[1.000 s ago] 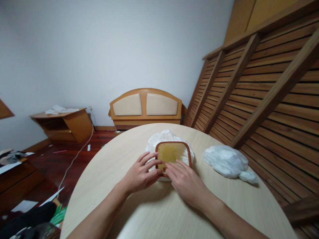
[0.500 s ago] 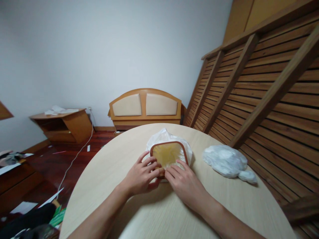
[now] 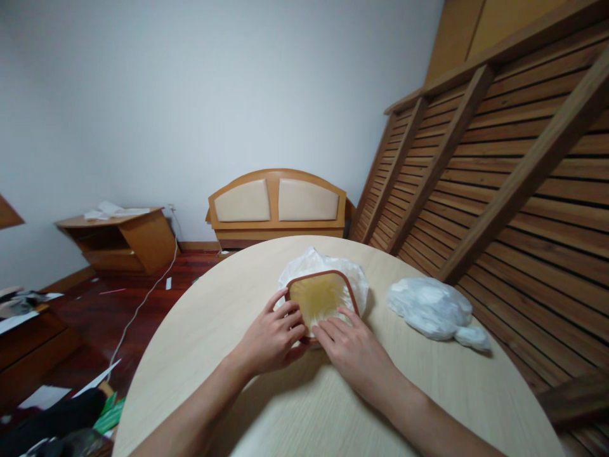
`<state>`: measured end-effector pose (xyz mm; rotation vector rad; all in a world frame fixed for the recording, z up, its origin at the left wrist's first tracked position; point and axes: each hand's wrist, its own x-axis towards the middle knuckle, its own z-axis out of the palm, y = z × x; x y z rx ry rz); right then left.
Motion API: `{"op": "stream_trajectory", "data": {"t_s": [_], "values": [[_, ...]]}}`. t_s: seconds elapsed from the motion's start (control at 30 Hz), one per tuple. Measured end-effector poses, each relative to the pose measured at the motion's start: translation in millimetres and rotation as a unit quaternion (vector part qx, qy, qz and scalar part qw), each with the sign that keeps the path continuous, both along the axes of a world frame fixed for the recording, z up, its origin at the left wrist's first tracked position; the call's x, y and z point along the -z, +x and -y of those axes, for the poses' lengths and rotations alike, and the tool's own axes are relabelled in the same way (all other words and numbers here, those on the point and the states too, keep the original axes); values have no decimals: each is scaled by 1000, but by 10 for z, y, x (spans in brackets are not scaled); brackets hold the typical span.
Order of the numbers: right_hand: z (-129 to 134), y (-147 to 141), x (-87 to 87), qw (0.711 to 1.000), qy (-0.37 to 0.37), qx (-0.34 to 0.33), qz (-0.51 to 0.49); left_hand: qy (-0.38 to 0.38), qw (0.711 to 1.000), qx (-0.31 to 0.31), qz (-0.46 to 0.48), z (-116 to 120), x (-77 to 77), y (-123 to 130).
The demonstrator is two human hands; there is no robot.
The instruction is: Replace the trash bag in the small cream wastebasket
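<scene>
A rounded square item (image 3: 321, 295) with a brown rim and a yellowish, shiny, film-like face is tilted up between my hands over the table. Behind it lies a crumpled white plastic bag (image 3: 311, 260). My left hand (image 3: 276, 333) grips the item at its lower left, fingers curled over the rim and the thumb below. Across the lower right part rests my right hand (image 3: 345, 343), its fingers bent and close together on the face and rim; its thumb is hidden.
The round pale table (image 3: 204, 330) bears a bundled white plastic bag (image 3: 431, 306) at the right. Slatted wooden panels (image 3: 514, 190) lean beyond the right edge. Further back stand a headboard (image 3: 277, 203) and a low cabinet (image 3: 118, 238).
My left hand has shifted slightly left, and its fingertips are now a little apart from my right fingers. The brown-rimmed item is tilted slightly differently.
</scene>
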<state>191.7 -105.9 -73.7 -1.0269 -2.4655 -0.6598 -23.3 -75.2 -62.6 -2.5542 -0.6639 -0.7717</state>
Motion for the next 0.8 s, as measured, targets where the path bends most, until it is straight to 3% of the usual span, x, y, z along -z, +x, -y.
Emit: {"op": "stream_trajectory", "data": {"t_s": [0.33,0.6,0.8], "values": [[-56,124,-124,1000,18,-19,8,30,999,16,32,-97,-67,-247],[-110,225,-112,999,50,-19,8,32,998,34,50,-139,-103,-250],[31,102,-143,999,-26,5,-39,44,997,42,55,-106,-90,-181]]}}
